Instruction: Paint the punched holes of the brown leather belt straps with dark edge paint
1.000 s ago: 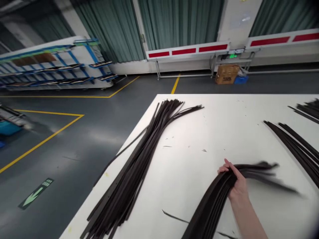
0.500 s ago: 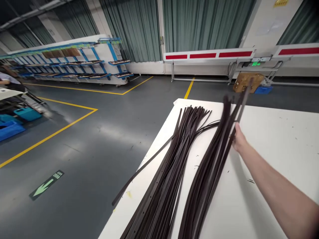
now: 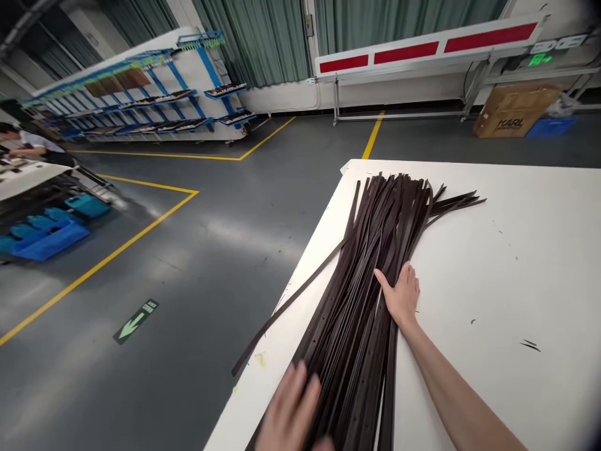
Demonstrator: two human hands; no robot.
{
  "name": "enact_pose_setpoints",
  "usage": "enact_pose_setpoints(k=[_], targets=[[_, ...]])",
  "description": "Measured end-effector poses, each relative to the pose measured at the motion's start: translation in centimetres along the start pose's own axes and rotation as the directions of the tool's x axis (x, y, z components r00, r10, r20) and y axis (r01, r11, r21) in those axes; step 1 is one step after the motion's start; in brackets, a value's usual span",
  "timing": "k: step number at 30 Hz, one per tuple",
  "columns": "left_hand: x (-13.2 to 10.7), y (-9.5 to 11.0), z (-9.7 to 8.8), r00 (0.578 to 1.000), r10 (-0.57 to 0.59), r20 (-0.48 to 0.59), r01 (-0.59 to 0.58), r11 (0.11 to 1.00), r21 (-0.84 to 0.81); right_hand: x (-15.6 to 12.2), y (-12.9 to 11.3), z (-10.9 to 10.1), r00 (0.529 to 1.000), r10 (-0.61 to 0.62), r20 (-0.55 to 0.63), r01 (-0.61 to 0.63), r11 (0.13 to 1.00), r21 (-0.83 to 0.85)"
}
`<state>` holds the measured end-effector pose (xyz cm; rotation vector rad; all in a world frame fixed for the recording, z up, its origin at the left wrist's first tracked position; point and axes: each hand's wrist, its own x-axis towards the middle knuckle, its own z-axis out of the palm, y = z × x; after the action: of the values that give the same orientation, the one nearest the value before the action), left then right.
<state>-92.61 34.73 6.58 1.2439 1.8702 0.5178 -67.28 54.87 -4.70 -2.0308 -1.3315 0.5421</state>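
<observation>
A big pile of long dark brown leather strips (image 3: 375, 250) with punched holes lies along the left edge of a white table (image 3: 516, 263). My right hand (image 3: 402, 294) rests flat on the pile's right side, fingers stretched out. My left hand (image 3: 291, 410) lies on the near end of the pile at the bottom of the view, fingers extended and somewhat blurred. One single strip (image 3: 286, 307) sticks out over the table's left edge.
Left of the table is grey floor with yellow lines and a green arrow sign (image 3: 136, 321). A blue-and-white rack (image 3: 141, 94) stands at the back left, blue bins (image 3: 42, 232) and another person (image 3: 23, 141) at far left. A cardboard box (image 3: 514, 109) sits by the far wall.
My right hand has laid the lifted bunch of strips onto the pile at the table's left edge and now lies flat on it. My left hand has come into view on the pile's near end.
</observation>
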Motion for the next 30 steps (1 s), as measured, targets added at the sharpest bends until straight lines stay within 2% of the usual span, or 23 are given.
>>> enact_pose_setpoints(k=[1, 2, 3, 5, 7, 8, 11, 14, 18, 20, 22, 25, 27, 28, 30], targets=[[2.8, -0.2, -0.9, 0.995, 0.084, -0.052, -0.081, 0.995, 0.058, 0.3, -0.4, 0.1, 1.0, 0.005, -0.008, -0.004, 1.0, 0.009], [5.5, -0.3, -1.7, 0.967, 0.227, -0.113, -0.195, 0.95, 0.243, 0.5, -0.6, 0.0, 1.0, 0.007, -0.011, -0.006, 1.0, 0.023], [7.8, -0.5, -2.2, 0.945, 0.294, -0.146, -0.215, 0.89, 0.402, 0.5, -0.7, -0.2, 1.0, 0.007, -0.01, -0.006, 0.999, 0.041], [10.5, -1.4, -2.1, 0.944, 0.275, -0.181, -0.166, 0.872, 0.46, -0.1, -0.4, -0.8, 1.0, 0.008, 0.004, -0.009, 0.996, 0.086], [9.9, -2.7, -0.5, 0.942, 0.253, -0.221, -0.118, 0.865, 0.487, -1.7, 0.4, -1.7, 0.999, 0.016, 0.03, -0.019, 0.991, 0.129], [8.6, -3.5, 0.8, 0.94, 0.244, -0.238, -0.099, 0.864, 0.494, -2.9, 0.8, -2.0, 0.999, 0.015, 0.043, -0.021, 0.989, 0.146], [2.8, -5.9, 4.8, 0.962, 0.199, -0.189, -0.092, 0.884, 0.458, -7.3, 1.3, -2.1, 0.998, -0.008, 0.067, -0.003, 0.987, 0.161], [-1.2, -6.9, 7.0, 0.969, 0.166, -0.182, -0.07, 0.894, 0.442, -10.7, -0.4, -0.5, 0.998, -0.028, 0.061, 0.021, 0.994, 0.111], [-2.5, -5.6, 7.4, 0.948, 0.235, -0.213, -0.118, 0.885, 0.45, -11.6, -2.4, 1.0, 0.993, -0.073, 0.087, 0.071, 0.997, 0.026], [-3.1, -5.0, 6.7, 0.948, 0.229, -0.222, -0.105, 0.881, 0.461, -11.3, -1.9, 0.1, 0.984, -0.107, 0.14, 0.107, 0.994, 0.007], [-3.9, -4.7, 5.2, 0.956, 0.234, -0.177, -0.124, 0.869, 0.479, -11.2, -0.6, -1.4, 0.978, -0.112, 0.178, 0.115, 0.993, -0.007], [-3.1, -3.7, 1.9, 0.96, 0.279, -0.024, -0.229, 0.831, 0.508, -11.4, 0.7, -3.2, 0.983, -0.07, 0.171, 0.078, 0.996, -0.042], [-0.3, -2.1, 0.5, 0.944, 0.328, 0.017, -0.287, 0.799, 0.528, -11.4, 0.2, -3.3, 0.986, -0.071, 0.149, 0.082, 0.994, -0.073], [1.7, -1.1, 0.4, 0.928, 0.372, 0.029, -0.328, 0.777, 0.537, -11.4, -0.3, -3.0, 0.985, -0.091, 0.145, 0.105, 0.99, -0.09], [6.1, 0.9, 1.4, 0.87, 0.481, 0.109, -0.456, 0.699, 0.551, -11.2, -1.4, -2.2, 0.976, -0.153, 0.156, 0.172, 0.977, -0.122]])
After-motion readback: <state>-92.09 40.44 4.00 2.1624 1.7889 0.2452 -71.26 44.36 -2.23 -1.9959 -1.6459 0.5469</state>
